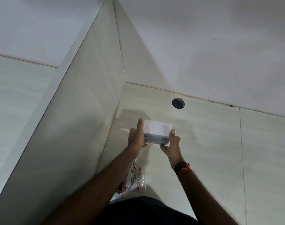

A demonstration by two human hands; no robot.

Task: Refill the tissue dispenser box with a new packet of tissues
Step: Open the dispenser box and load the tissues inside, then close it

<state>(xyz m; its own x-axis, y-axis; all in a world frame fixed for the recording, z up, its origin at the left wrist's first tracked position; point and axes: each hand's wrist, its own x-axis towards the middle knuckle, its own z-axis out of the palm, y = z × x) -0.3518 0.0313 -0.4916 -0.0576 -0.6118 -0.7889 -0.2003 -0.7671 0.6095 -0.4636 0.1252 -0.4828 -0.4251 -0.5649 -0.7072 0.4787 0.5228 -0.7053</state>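
A white block, either a stack of tissues or the tissue box [157, 133], is held up between both hands above the tiled surface. My left hand [136, 137] grips its left end with the index finger stretched along the side. My right hand [171, 142] clamps its right end, with a dark band and an orange thread on that wrist. Below my left forearm lies a clear plastic tissue wrapper [135, 177] with red print, partly hidden by the arm. I cannot see a separate dispenser.
A pale tiled surface [203, 151] spreads under the hands, with a round dark hole [178, 103] beyond the block. A tiled wall [73, 127] rises close on the left and a plain white wall [203, 46] stands behind. Dark clothing fills the bottom edge.
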